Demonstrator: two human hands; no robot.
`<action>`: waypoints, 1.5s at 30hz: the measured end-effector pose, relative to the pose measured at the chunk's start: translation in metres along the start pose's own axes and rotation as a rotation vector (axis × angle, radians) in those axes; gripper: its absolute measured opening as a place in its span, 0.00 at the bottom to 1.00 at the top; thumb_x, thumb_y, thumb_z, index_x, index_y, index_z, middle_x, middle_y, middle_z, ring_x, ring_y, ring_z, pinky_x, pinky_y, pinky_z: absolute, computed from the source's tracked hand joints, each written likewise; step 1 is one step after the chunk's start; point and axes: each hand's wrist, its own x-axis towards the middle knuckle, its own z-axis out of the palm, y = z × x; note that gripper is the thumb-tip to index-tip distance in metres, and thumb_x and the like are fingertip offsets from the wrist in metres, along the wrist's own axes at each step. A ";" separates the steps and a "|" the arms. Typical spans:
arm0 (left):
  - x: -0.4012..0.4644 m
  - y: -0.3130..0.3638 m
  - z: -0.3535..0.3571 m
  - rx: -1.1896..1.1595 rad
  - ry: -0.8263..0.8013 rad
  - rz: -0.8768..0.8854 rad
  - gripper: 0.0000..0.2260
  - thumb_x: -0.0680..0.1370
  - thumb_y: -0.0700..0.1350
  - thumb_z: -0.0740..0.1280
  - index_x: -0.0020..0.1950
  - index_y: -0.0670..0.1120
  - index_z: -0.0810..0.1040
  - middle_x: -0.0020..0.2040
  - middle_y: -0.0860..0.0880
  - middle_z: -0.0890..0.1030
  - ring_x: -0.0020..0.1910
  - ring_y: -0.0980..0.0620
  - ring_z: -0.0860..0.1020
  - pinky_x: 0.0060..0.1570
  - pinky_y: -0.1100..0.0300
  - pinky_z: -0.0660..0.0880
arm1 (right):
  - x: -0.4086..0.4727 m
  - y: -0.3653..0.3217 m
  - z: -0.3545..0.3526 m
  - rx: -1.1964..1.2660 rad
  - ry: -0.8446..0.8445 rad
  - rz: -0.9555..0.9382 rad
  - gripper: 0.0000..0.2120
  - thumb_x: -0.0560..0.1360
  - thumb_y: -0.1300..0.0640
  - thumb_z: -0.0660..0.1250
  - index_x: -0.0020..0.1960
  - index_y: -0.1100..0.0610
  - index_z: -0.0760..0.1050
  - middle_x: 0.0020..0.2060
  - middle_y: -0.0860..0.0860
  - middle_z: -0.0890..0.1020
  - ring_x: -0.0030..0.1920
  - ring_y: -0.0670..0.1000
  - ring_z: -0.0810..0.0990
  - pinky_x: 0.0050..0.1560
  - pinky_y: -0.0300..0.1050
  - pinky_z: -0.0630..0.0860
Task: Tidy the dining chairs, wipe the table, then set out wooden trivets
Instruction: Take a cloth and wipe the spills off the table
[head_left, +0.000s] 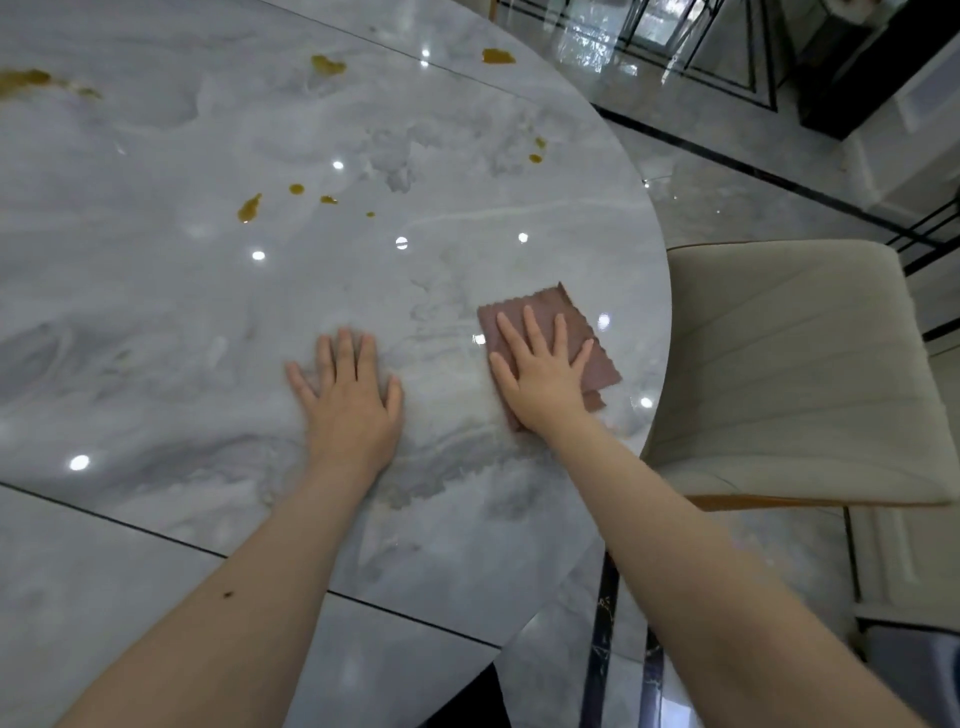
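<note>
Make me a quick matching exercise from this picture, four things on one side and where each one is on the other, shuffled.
Things:
1. left hand
2. right hand
3. yellow-brown stains
4. beige chair

Places:
A. beyond the hands, on the table
B. flat on the brown cloth
C. beside the table's right edge
D. flat on bare marble

Pairs: 1-D, 2-B, 3-A, 4-C

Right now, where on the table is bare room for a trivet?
Bare marble lies left of the left hand and between it and the right hand on the cloth. Farther off, yellow-brown spills dot the table.
</note>
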 end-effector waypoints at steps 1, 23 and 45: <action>0.000 0.000 0.000 -0.008 0.001 -0.001 0.26 0.80 0.52 0.54 0.77 0.45 0.56 0.78 0.45 0.54 0.77 0.45 0.49 0.71 0.38 0.39 | 0.002 -0.015 0.004 0.010 0.004 -0.003 0.25 0.80 0.40 0.48 0.76 0.38 0.48 0.78 0.45 0.48 0.77 0.59 0.41 0.69 0.70 0.36; -0.002 -0.002 0.000 -0.031 0.064 0.023 0.22 0.81 0.47 0.56 0.75 0.42 0.62 0.76 0.43 0.61 0.75 0.42 0.56 0.70 0.37 0.46 | -0.084 -0.026 0.025 0.124 0.070 -0.396 0.25 0.79 0.45 0.47 0.74 0.47 0.62 0.75 0.50 0.62 0.76 0.58 0.55 0.74 0.60 0.46; 0.070 -0.048 -0.024 -0.095 0.261 -0.053 0.20 0.75 0.48 0.52 0.55 0.37 0.76 0.54 0.35 0.77 0.55 0.37 0.74 0.58 0.45 0.69 | 0.031 -0.058 0.003 -0.046 -0.037 -0.052 0.26 0.82 0.42 0.45 0.77 0.44 0.42 0.78 0.52 0.42 0.76 0.63 0.39 0.71 0.68 0.36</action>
